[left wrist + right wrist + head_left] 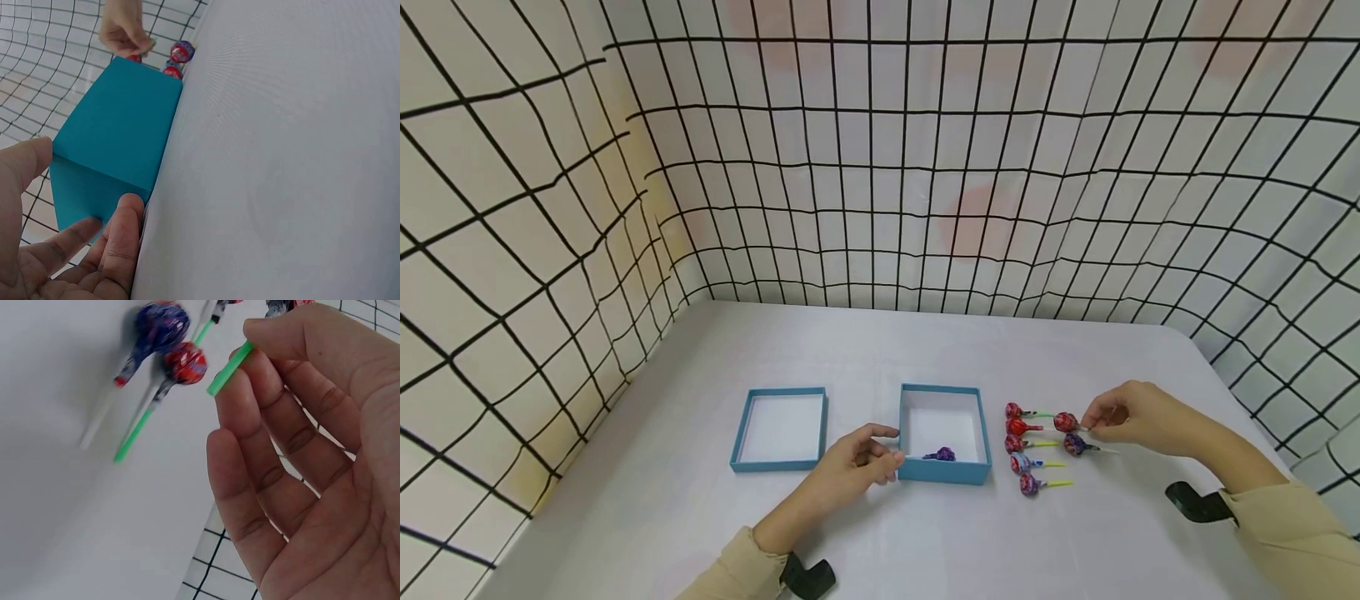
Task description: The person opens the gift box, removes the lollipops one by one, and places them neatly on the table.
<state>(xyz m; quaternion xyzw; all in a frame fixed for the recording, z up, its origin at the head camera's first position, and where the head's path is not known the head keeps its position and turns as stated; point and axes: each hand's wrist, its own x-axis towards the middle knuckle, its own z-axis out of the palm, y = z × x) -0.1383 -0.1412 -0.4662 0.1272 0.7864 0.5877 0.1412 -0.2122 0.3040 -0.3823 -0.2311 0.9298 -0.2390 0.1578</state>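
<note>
My right hand (1142,421) pinches the green stick (230,369) of a lollipop between thumb and fingertips; its red-wrapped head (1065,422) points left. Just beside it a dark purple lollipop (1075,445) with a white stick lies on the table. Left of these are several lollipops in a column, among them a red one (1017,427) and a purple one (1028,484). A blue box (943,472) without its lid holds one purple-wrapped lollipop (942,454) near its front wall. Against the box's left side, my left hand (850,462) rests its fingertips, fingers loosely bent.
The shallow blue lid (778,467) lies, inside up, left of the box. A white cloth covers the table (865,350). Black netting over white walls (925,167) rises behind and along both sides.
</note>
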